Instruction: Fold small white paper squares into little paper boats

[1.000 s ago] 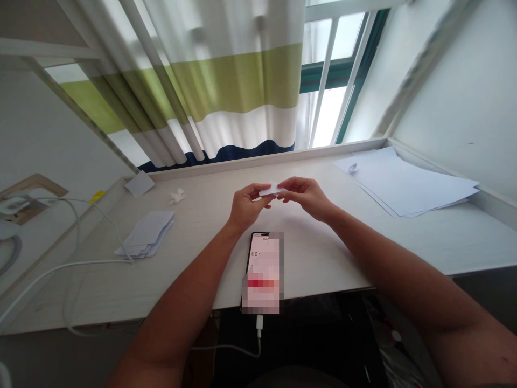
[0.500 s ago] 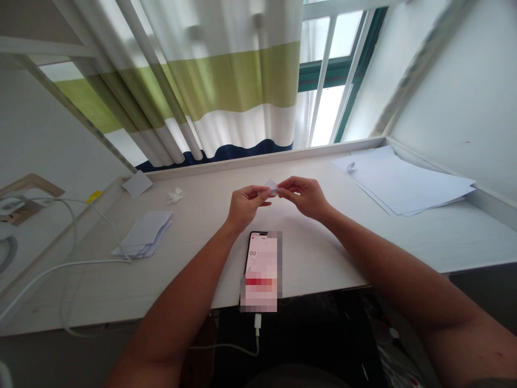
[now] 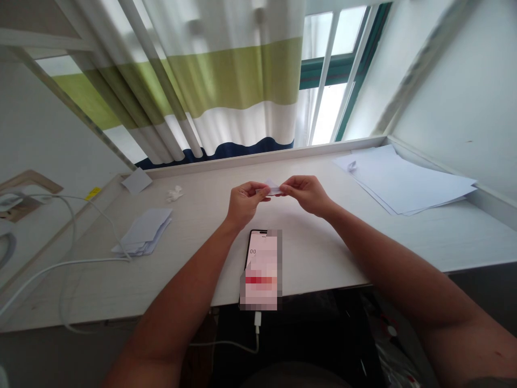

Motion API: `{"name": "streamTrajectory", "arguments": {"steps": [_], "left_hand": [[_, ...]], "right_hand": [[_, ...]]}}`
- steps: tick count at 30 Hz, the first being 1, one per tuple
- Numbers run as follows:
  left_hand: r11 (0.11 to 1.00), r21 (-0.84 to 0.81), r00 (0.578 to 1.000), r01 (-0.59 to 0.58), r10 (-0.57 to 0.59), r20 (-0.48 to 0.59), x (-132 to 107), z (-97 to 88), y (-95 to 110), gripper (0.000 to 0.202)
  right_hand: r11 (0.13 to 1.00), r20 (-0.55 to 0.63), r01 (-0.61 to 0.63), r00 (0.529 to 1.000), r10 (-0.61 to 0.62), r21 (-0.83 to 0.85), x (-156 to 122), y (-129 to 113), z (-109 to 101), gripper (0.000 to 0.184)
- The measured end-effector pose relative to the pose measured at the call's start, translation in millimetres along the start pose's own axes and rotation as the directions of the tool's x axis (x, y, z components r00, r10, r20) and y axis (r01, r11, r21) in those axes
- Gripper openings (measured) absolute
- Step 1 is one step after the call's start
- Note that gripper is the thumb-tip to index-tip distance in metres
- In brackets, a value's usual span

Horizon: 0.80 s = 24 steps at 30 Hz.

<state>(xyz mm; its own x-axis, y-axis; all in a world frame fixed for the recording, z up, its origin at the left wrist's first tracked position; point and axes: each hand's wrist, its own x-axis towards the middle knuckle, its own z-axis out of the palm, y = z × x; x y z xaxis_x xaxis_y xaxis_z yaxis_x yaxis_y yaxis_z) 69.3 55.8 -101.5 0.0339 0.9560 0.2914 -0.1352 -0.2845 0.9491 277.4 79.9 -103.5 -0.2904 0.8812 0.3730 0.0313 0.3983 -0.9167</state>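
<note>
A small piece of white paper (image 3: 274, 189) is pinched between my left hand (image 3: 246, 203) and my right hand (image 3: 307, 195), and the fingertips of both hands hold it at its two ends. It looks folded or bent, though the fingers hide part of it. Below my hands, a smartphone (image 3: 260, 269) lies on the white desk (image 3: 323, 253) with its screen pixelated. A white charging cable (image 3: 257, 323) runs from its lower end and hangs below the desk edge.
A loose stack of white paper sheets (image 3: 407, 183) lies at the right. A smaller pile of paper pieces (image 3: 143, 233) lies at the left, with a crumpled white scrap (image 3: 174, 194) and a square paper (image 3: 136, 181) behind it. A white cable (image 3: 68, 263) crosses the desk's left side.
The paper between my fingers has gone from a flatter, wider piece to a narrower, bent shape. My hands stay close together, with only small finger movements.
</note>
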Motion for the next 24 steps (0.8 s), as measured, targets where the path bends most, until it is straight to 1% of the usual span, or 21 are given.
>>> {"name": "streamTrajectory", "arguments": {"steps": [3, 6, 10, 15, 18, 22, 24], "left_hand": [[1.000, -0.008, 1.000, 0.006, -0.006, -0.015, 0.1, 0.1, -0.5, 0.045], [1.000, -0.009, 0.999, 0.030, -0.030, -0.031, -0.7, 0.6, -0.1, 0.050], [0.997, 0.001, 0.997, 0.074, -0.074, -0.037, -2.5, 2.5, -1.1, 0.049], [0.992, -0.044, 0.989, 0.121, -0.124, -0.074, -2.7, 5.6, -4.3, 0.047], [0.992, -0.056, 0.988, 0.116, -0.121, -0.100, -2.0, 6.3, -4.7, 0.047], [0.993, -0.067, 0.985, 0.093, -0.102, -0.141, -0.1, 4.4, -3.2, 0.049], [0.993, -0.079, 0.982, 0.085, -0.097, -0.164, 1.0, 2.9, -2.8, 0.050]], "right_hand": [[0.996, 0.026, -0.053, 0.998, 0.051, 0.066, -0.2, -0.7, 1.6, 0.053], [0.991, 0.019, -0.076, 0.997, 0.074, 0.110, -0.3, -0.3, 2.9, 0.052], [0.985, -0.027, -0.057, 0.998, 0.062, 0.161, 0.5, 2.1, 5.1, 0.050], [0.988, -0.052, -0.017, 0.998, 0.025, 0.156, 1.1, 2.9, 8.7, 0.048], [0.981, -0.055, -0.023, 0.998, 0.034, 0.192, 2.0, 3.4, 9.2, 0.052], [0.962, -0.089, -0.069, 0.991, 0.095, 0.263, 2.7, 2.9, 8.0, 0.057], [0.960, -0.068, -0.095, 0.991, 0.117, 0.262, 1.9, 0.8, 8.4, 0.056]]}}
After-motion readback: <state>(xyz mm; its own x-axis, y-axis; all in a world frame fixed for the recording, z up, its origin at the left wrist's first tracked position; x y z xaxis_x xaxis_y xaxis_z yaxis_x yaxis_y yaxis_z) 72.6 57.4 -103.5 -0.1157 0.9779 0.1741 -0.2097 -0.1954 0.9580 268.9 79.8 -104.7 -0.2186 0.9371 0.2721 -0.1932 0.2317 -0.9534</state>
